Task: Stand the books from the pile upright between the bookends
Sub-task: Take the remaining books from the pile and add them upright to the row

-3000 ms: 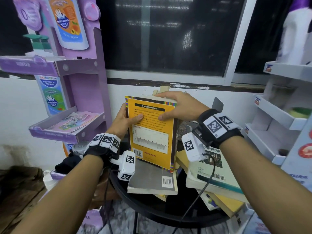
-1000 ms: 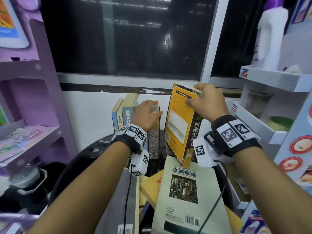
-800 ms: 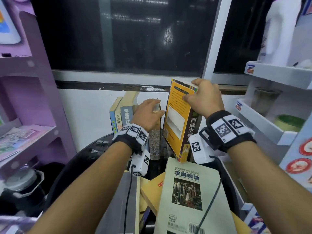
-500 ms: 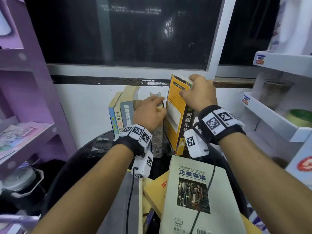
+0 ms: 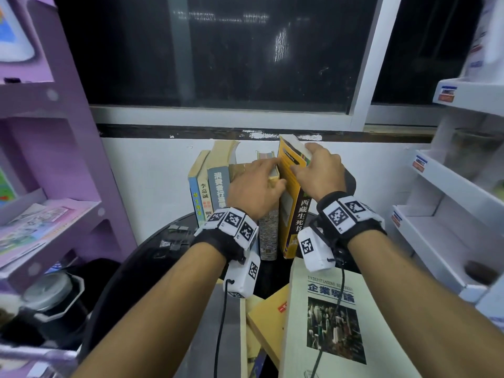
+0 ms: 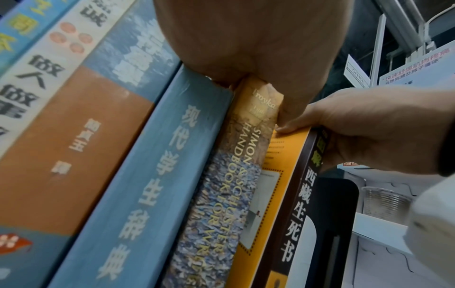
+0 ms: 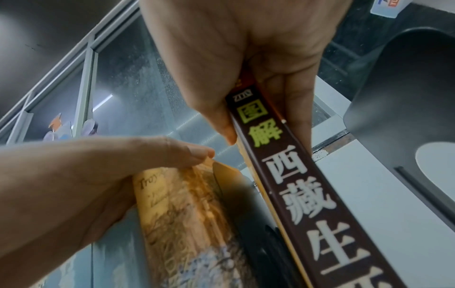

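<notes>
Several books stand upright in a row (image 5: 211,192) at the back of the round black table (image 5: 141,257). My left hand (image 5: 253,186) lies over the top of the mottled handbook (image 5: 268,236) (image 6: 234,185), thumb down its right side, gripping it. My right hand (image 5: 316,170) (image 7: 234,48) grips the top of the yellow book with a brown spine (image 5: 290,214) (image 7: 307,185). That book stands almost upright, right beside the handbook. A black bookend (image 5: 350,184) (image 7: 406,87) rises just right of it. The left bookend is hidden.
The pile lies near me: a pale green book (image 5: 327,309) on top, a yellow one (image 5: 268,317) under it, a grey one (image 5: 226,336) to the left. A purple display rack (image 5: 54,159) stands left, white shelves (image 5: 450,214) right, a window behind.
My right hand has carried the yellow book from in front of me to the row and swung it from a lean to almost upright against the handbook. My left hand stays on the handbook.
</notes>
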`<move>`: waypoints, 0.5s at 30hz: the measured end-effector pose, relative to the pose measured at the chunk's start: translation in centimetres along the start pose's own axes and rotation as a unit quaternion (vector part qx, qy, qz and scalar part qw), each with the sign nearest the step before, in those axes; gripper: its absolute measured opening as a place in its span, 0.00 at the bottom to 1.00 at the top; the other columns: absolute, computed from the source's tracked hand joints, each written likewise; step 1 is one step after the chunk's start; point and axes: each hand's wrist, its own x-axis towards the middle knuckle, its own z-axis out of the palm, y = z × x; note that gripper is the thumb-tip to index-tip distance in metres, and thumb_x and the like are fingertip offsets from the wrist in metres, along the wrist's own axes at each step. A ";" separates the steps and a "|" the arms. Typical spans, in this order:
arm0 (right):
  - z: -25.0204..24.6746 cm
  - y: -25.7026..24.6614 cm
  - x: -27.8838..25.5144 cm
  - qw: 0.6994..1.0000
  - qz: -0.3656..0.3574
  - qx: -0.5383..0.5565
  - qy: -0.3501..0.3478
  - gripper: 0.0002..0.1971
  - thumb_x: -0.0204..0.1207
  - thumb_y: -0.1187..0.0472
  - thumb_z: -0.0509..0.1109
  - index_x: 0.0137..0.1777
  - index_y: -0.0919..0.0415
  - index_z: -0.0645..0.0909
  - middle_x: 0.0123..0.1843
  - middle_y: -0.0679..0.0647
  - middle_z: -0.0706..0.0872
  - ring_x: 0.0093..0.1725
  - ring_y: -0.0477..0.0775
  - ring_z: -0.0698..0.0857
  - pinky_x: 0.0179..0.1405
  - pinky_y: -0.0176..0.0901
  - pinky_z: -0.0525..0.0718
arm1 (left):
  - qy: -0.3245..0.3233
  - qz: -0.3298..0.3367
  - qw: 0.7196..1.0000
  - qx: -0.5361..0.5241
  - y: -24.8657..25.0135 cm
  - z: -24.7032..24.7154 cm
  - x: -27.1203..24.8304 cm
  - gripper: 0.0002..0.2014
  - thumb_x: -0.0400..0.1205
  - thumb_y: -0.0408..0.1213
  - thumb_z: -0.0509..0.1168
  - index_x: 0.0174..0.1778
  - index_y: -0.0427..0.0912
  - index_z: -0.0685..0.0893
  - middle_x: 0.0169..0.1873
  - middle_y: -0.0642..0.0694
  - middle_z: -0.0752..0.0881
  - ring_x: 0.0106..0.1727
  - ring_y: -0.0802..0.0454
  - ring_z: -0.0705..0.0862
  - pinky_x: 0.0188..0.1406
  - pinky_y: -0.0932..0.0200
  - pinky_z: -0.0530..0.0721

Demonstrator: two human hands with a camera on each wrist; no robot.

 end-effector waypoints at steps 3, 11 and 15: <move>0.5 0.1 -0.1 1.000 -0.010 0.006 -0.008 0.14 0.72 0.53 0.70 0.57 0.54 0.81 0.48 0.59 0.89 0.47 0.64 0.86 0.47 0.56 0.88 | -0.009 -0.021 1.000 -0.016 0.0 -0.2 -0.1 0.24 0.78 0.51 0.66 0.68 0.49 0.71 0.65 0.50 0.80 0.63 0.48 0.81 0.59 0.46 0.81; 0.0 -0.5 0.0 0.996 -0.015 0.039 -0.078 0.21 0.80 0.47 0.63 0.70 0.53 0.77 0.59 0.62 0.86 0.64 0.64 0.77 0.52 0.46 0.74 | -0.063 -0.010 0.998 0.008 -0.5 -0.5 0.2 0.40 0.69 0.52 0.78 0.74 0.50 0.67 0.71 0.51 0.76 0.70 0.48 0.75 0.68 0.44 0.76; -0.9 -1.0 -0.5 0.990 -0.024 0.070 -0.118 0.23 0.81 0.45 0.62 0.72 0.55 0.76 0.68 0.60 0.81 0.68 0.62 0.76 0.59 0.45 0.75 | -0.054 -0.005 0.998 0.006 -0.6 -0.3 0.2 0.42 0.68 0.52 0.78 0.76 0.49 0.68 0.71 0.49 0.77 0.71 0.47 0.76 0.69 0.43 0.76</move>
